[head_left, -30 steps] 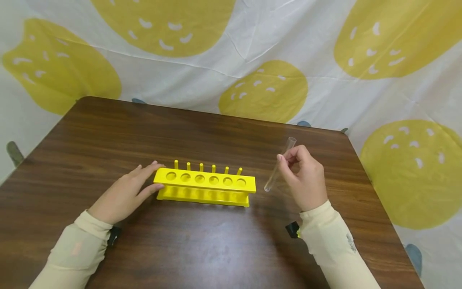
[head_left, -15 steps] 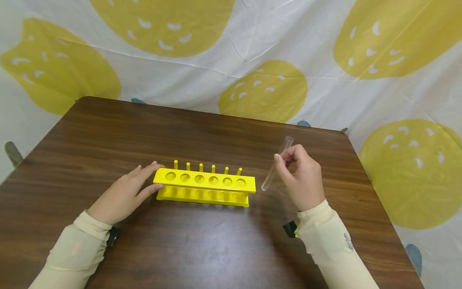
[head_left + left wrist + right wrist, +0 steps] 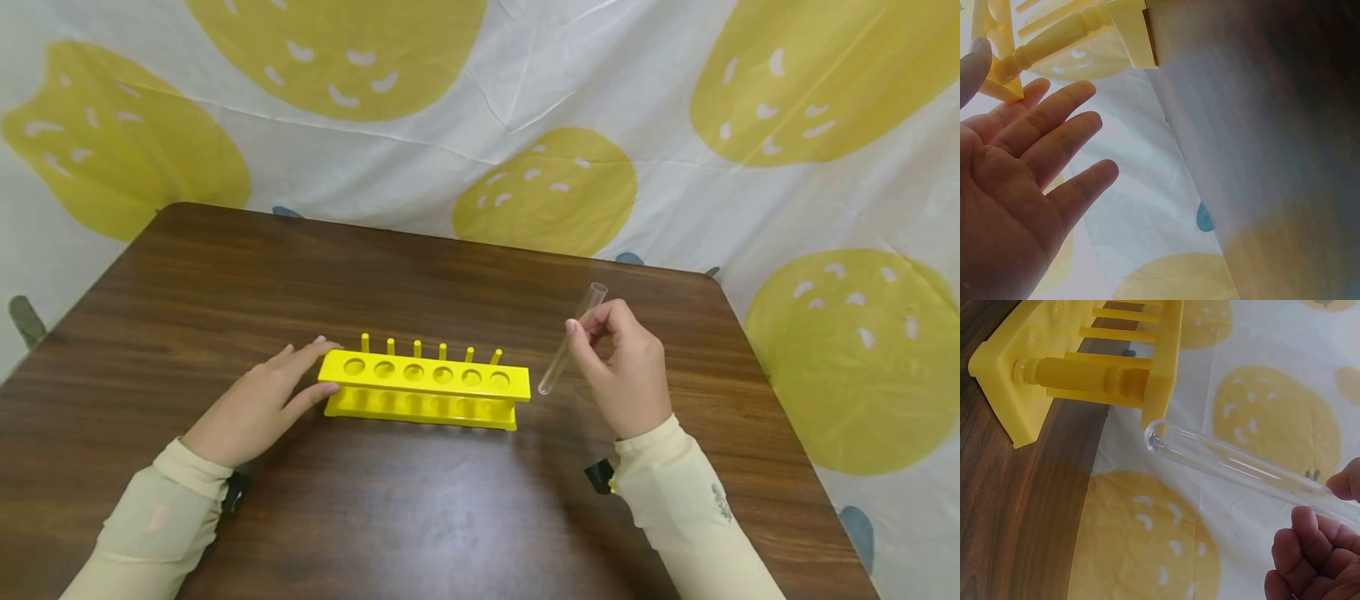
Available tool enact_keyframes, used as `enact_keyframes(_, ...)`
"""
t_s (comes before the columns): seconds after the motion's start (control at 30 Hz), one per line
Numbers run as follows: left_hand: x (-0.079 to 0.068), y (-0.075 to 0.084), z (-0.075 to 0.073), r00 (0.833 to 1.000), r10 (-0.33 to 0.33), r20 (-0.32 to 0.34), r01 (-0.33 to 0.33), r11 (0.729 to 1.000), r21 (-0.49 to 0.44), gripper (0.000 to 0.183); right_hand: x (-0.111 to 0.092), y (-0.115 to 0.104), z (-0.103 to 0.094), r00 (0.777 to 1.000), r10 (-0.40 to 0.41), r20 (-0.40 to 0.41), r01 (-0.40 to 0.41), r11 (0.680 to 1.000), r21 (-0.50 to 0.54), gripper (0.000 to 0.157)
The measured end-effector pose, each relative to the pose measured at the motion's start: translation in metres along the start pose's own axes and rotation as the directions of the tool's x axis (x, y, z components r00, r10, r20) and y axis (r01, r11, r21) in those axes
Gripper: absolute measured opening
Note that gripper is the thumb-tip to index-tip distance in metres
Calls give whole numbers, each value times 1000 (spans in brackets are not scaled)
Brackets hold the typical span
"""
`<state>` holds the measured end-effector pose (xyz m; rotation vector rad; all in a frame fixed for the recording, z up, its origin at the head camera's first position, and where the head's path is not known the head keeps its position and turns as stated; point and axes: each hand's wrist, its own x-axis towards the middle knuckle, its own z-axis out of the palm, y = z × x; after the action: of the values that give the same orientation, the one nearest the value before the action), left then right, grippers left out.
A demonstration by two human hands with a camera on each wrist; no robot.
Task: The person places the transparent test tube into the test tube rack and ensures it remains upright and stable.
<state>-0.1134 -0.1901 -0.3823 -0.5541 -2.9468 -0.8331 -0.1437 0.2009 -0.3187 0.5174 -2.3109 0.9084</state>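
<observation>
The left hand [image 3: 258, 404] is placed low, its outer fingers stretched out straight, and the left end of the yellow rack [image 3: 428, 377] is held between its thumb and index finger; how firmly is hard to judge. Between the sleeves [image 3: 693, 500], wood is left uncovered on the near side of the rack. Just beside the rack's right end, a clear tube [image 3: 1235, 464] is held aloft and tilted, pinched by the right hand [image 3: 628, 367]. Beyond both hands, the tabletop [image 3: 450, 521] is bounded by patterned cloth [image 3: 540, 75].
</observation>
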Motion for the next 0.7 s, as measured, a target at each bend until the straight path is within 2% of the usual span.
enact_keyframes(0.27,0,0,0,1000,-7,4,7,1000,6,58,0,-1,4,1000,4,4,-5,1000,30,16)
enact_keyframes(0.7,0,1,1,1000,-14,1,14,1000,3,58,6,-6,5,999,-40,-10,41,998,53,16)
